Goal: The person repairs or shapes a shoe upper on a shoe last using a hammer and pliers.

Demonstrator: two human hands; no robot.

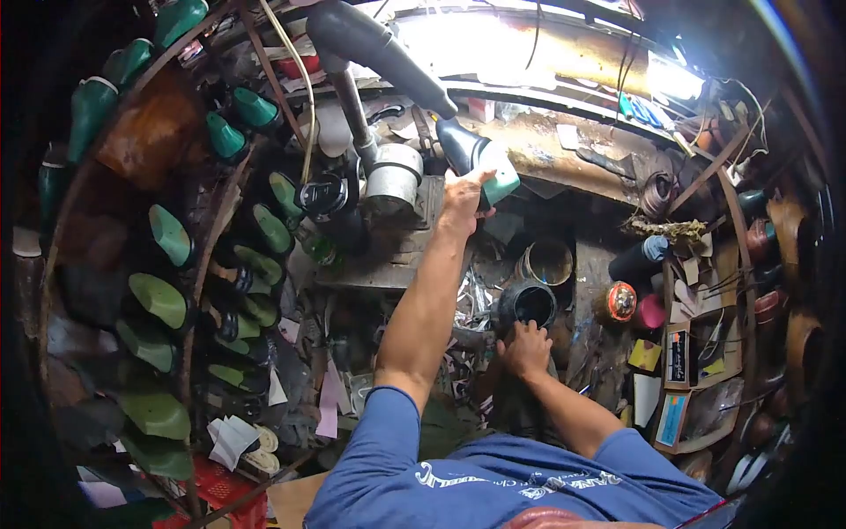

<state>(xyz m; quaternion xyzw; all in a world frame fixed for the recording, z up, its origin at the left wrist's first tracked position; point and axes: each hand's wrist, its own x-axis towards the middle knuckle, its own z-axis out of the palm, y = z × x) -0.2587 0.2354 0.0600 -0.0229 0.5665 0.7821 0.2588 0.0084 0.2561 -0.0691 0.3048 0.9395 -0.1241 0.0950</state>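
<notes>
One hand, the left (pixel 463 197), is near the upper middle of the frame, its fingers closed around a pale green, block-shaped shoe last (pixel 502 174) with a glossy black piece (pixel 458 141) over its front. That black front points up and left, near the tip of a dark, tapered tubular arm (pixel 383 55), though whether they touch is unclear. Below the arm, left of the held last, sits a thick grey metal cylinder (pixel 394 176). Right of centre, the right hand (pixel 527 349) is at the near rim of a dark, round, open container (pixel 526 304), its fingers partly bent; whether they grip anything cannot be told. Just above this container is a brownish round tin (pixel 547 262), and farther right are an orange-topped round can (pixel 619 301) and a bright pink round object (pixel 650 311). Across the upper right, a worn wooden table (pixel 538 141) bears a dark, flat, blade-like tool (pixel 606 161), under a glaring white lamp (pixel 674 78). Rows of green shoe lasts (pixel 159 300) fill the left side, above a red plastic crate (pixel 220 489) at the lower left. At the right edge, a shelf holds a light blue box (pixel 673 419).
</notes>
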